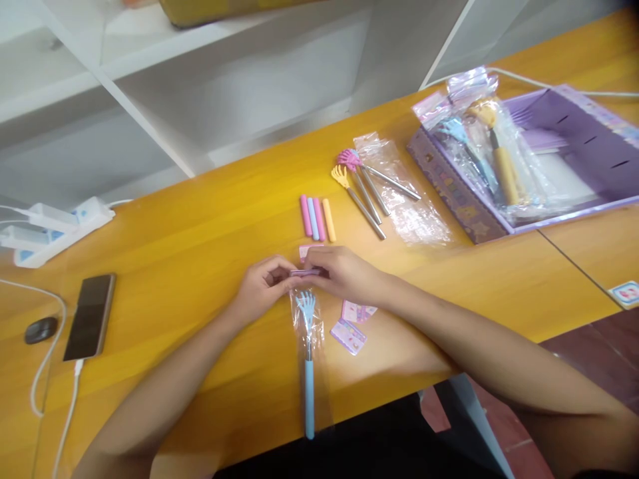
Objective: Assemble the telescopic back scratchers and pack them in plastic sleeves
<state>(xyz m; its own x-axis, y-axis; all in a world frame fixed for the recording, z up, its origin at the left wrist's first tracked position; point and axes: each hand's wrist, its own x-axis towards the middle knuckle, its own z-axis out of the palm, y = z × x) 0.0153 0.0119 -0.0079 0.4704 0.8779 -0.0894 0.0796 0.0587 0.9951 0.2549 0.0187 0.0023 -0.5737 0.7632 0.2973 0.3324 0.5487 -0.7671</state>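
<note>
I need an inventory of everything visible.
bagged scratcher: one, blue, front
held card: one, pinkish, centre
loose cards: at least three, pink, centre
handles: four, pink, blue, orange, centre
loose scratchers: four, mostly silver, beside handles
box: one, purple, right
boxed scratchers: at least two, blue, orange, in box
bags: count unclear, clear, beside box
sticker: one, blue, right
power strip: one, white, left
phone: one, dark, left
mouse: one, black, left
cables: several, white, left, right
table: one, yellow, throughout
shelf: one, white, back
shelf item: one, yellow, top
left hand: one, centre
right hand: one, centre
</note>
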